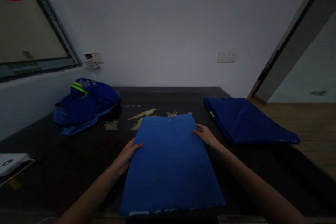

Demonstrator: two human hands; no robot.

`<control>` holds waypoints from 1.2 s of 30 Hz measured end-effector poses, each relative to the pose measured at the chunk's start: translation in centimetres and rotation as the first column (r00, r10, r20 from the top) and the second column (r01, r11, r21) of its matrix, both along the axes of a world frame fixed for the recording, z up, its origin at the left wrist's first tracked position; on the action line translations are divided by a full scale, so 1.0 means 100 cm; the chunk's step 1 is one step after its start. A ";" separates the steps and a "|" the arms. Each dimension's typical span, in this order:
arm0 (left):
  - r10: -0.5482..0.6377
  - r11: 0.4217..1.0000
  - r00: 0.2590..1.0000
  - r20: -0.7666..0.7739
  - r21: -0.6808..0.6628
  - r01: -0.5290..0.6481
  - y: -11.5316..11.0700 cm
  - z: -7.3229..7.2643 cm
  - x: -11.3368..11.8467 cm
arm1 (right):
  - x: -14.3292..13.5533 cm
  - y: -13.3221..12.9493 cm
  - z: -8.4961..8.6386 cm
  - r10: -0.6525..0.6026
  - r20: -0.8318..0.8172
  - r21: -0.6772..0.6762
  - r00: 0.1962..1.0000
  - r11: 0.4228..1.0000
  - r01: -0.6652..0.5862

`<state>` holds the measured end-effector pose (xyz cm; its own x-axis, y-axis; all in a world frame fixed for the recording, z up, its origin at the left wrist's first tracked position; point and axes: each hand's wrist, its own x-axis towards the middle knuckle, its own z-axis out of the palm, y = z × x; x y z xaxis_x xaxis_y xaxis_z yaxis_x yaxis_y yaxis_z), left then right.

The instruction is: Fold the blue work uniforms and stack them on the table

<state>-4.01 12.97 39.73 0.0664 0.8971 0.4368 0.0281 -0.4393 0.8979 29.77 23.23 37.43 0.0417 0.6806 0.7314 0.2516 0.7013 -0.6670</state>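
Observation:
A flat, folded blue cloth bundle [172, 164] lies in front of me, its near edge by the front of the dark table [65, 168]. My left hand [130, 151] grips its left side, thumb on top and the other fingers hidden beneath. Along the right side, close to the far corner, my right hand [205, 134] holds the edge with fingers on top. White lettering shows partly along the near edge of the cloth.
A crumpled blue garment [90, 101] with yellow-green stripes lies at the back left. On the right is a folded dark blue cloth [246, 120]. A white device [12, 163] with a cable sits at the left edge. Sockets [226, 57] are on the wall behind.

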 end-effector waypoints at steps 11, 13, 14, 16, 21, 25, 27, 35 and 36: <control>0.496 0.833 0.813 -0.305 0.430 -0.347 0.095 0.094 0.008 | 0.002 0.047 0.049 -0.274 0.069 0.029 0.959 0.962 0.273; 0.568 0.789 0.748 -0.344 0.486 -0.375 0.107 0.100 0.005 | 0.003 0.050 0.051 -0.324 0.117 0.076 0.939 0.946 0.317; 0.586 0.777 0.727 -0.358 0.502 -0.379 0.111 0.102 0.004 | 0.004 0.051 0.052 -0.342 0.140 0.097 0.929 0.939 0.331; 0.607 0.757 0.708 -0.361 0.534 -0.377 0.116 0.104 0.002 | 0.005 0.052 0.055 -0.367 0.182 0.122 0.912 0.929 0.349; 0.661 0.699 0.664 -0.350 0.610 -0.374 0.119 0.105 0.002 | 0.000 0.053 0.064 -0.404 0.235 0.083 0.884 0.915 0.395; 0.645 0.745 0.655 -0.395 0.518 -0.421 0.104 0.107 -0.006 | 0.002 0.046 0.059 -0.363 0.151 0.040 0.919 0.931 0.362; 0.545 0.834 0.731 -0.410 0.355 -0.423 0.084 0.101 -0.018 | 0.008 0.036 0.047 -0.233 0.106 -0.045 0.967 0.970 0.239; -0.081 0.982 0.961 -0.263 -0.187 0.032 0.000 0.030 -0.058 | 0.035 -0.017 -0.032 0.311 0.043 -0.291 0.950 0.913 -0.286; -0.114 0.979 0.961 -0.250 -0.195 0.065 -0.004 0.023 -0.057 | 0.033 -0.022 -0.037 0.327 0.046 -0.279 0.944 0.912 -0.302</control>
<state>-9.69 12.55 42.01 0.2393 0.9450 0.2230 0.2384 -0.2798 0.9300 33.11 21.07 33.68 -0.2637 0.8165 0.5136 0.1144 0.5552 -0.8238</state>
